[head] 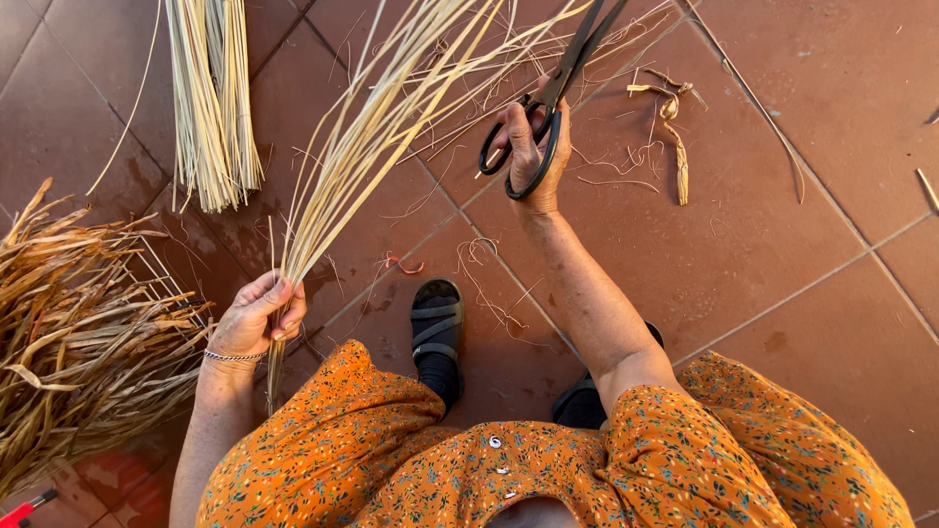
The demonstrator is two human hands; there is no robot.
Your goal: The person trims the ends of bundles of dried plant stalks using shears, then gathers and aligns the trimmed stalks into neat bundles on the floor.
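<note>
Fanning upward from the left hand (256,318), a bundle of pale straw (362,137) spreads from a tight waist at the fist into loose, thin strands that cross the top of the view. The stalks are cream to light yellow, long and flat, with a few fine threads curling away. The left hand is closed around the bundle near its lower end, and a short tail of straw pokes out below the fist.

The right hand (533,147) is raised further out, fingers and thumb hooked through the loops of black scissors (558,93). The long blades point up and away and lie almost together, among the spread tips of the straw.

No basket or box shows. A second bunch of cut straw (210,98) lies on the brown tile floor (782,244) to the left, and a heap of dry brown leaves (78,323) sits beside the left arm. Trimmed scraps (675,127) are scattered near the scissors. A black sandal (437,337) rests on the tiles between the arms.
</note>
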